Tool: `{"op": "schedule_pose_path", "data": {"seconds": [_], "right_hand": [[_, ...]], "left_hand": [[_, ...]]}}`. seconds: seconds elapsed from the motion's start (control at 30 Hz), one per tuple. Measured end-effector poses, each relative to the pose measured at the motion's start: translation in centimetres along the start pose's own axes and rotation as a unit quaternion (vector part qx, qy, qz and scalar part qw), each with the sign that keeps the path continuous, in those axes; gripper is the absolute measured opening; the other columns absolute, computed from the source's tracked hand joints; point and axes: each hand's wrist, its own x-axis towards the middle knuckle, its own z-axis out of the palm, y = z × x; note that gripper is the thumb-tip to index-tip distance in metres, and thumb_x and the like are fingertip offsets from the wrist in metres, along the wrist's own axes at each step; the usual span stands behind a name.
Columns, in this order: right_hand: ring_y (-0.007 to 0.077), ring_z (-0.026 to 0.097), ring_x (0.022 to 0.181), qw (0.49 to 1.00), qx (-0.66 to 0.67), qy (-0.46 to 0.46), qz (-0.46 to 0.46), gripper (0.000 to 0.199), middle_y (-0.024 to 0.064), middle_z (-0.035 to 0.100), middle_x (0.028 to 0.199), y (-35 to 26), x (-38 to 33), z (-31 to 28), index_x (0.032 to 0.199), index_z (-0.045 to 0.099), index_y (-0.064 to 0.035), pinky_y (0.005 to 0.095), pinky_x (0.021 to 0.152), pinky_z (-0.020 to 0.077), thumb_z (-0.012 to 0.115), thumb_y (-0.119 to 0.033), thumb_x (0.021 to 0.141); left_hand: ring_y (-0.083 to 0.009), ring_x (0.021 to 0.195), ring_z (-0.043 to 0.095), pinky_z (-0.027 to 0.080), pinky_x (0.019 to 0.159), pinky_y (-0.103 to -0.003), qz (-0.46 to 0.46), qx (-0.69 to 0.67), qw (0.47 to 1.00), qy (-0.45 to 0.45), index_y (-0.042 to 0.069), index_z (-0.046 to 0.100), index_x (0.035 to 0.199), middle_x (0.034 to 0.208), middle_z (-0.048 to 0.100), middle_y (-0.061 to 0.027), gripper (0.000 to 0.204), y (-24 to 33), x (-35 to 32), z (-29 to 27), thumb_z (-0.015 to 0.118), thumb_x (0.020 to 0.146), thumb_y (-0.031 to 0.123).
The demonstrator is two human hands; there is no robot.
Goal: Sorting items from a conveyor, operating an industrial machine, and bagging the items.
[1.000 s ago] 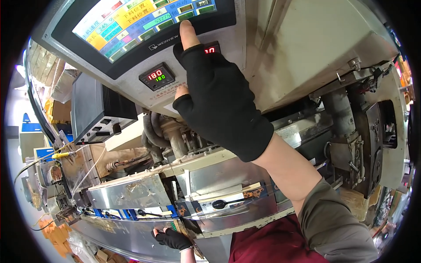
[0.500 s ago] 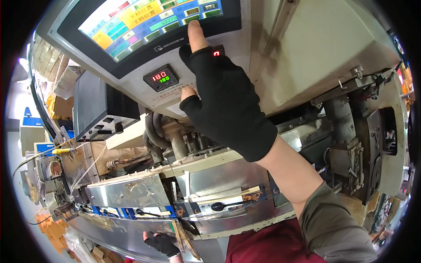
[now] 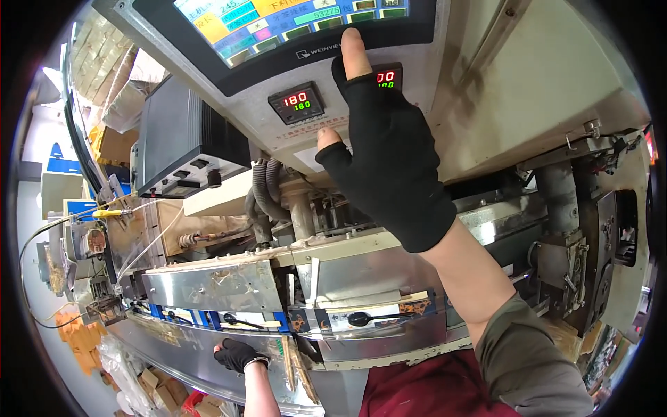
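My right hand [image 3: 392, 149], in a black fingerless glove, reaches up to a control panel. Its index finger is stretched out, with the tip at the lower edge of the lit touchscreen [image 3: 306, 28]. The thumb sticks out to the left, and nothing shows in this hand. Low in the view, my left hand [image 3: 240, 355], gloved the same way, is over the metal front ledge with its fingers loosely bent and apart. No object can be seen in it. Thin wooden sticks [image 3: 289, 365] lie just right of it. A black spoon [image 3: 375, 318] lies in a packing channel above.
Below the screen sit a left digital display [image 3: 297, 101] and a right one [image 3: 387, 76], partly covered by my hand. A black box [image 3: 191, 139] with knobs stands left of the panel. Another spoon [image 3: 240, 320] lies farther left in the channel. Plastic bags and cartons [image 3: 160, 389] are at lower left.
The view has shifted, so panel and machine sit farther right and the screen higher. My right index finger has come down to the screen's lower edge. My left hand has come farther into view.
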Motion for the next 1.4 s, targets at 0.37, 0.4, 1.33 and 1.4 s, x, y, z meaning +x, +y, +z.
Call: {"op": "schedule_pose_path", "data": {"seconds": [0.37, 0.4, 1.33, 1.4], "right_hand": [[0.0358, 0.061, 0.076, 1.000, 0.001, 0.016, -0.002, 0.086, 0.0207, 0.061, 0.087, 0.3, 0.0, 0.3, 0.144, 0.019, -0.0115, 0.0414, 0.068, 0.0491, 0.064, -0.008, 0.070], [0.0357, 0.061, 0.075, 1.000, 0.003, 0.015, 0.000, 0.086, 0.0205, 0.061, 0.086, 0.3, 0.0, 0.3, 0.143, 0.019, -0.0113, 0.0413, 0.068, 0.0491, 0.064, -0.008, 0.070], [0.0311, 0.058, 0.057, 0.992, -0.112, 0.046, -0.022, 0.066, 0.0160, 0.056, 0.064, -1.9, 2.2, -1.2, 0.132, 0.040, -0.0090, 0.0391, 0.052, 0.0474, 0.060, -0.008, 0.070], [0.0313, 0.060, 0.059, 0.996, -0.070, 0.053, -0.033, 0.065, 0.0160, 0.057, 0.064, -1.8, 2.2, -1.2, 0.132, 0.041, -0.0095, 0.0398, 0.053, 0.0478, 0.060, -0.007, 0.070]], "left_hand": [[-0.0382, 0.094, 0.057, 0.045, 0.081, -0.046, 0.015, 0.028, 0.999, 0.024, 0.004, 0.051, 0.108, 0.106, 0.057, -0.0223, 0.038, 0.4, 0.2, -0.1, 0.048, 0.083, 0.034], [-0.0382, 0.094, 0.057, 0.045, 0.081, -0.046, 0.016, 0.028, 0.999, 0.025, 0.004, 0.051, 0.108, 0.106, 0.057, -0.0223, 0.038, 0.3, 0.3, 0.0, 0.048, 0.083, 0.034], [-0.0376, 0.096, 0.056, 0.044, 0.082, -0.045, 0.023, 0.030, 0.999, 0.000, 0.003, 0.049, 0.110, 0.109, 0.056, -0.0220, 0.038, -0.7, 1.3, 0.7, 0.047, 0.085, 0.032], [-0.0376, 0.097, 0.056, 0.044, 0.082, -0.045, 0.028, 0.030, 0.999, 0.002, 0.003, 0.050, 0.110, 0.109, 0.056, -0.0219, 0.038, -0.8, 1.3, 0.8, 0.047, 0.085, 0.032]]}}
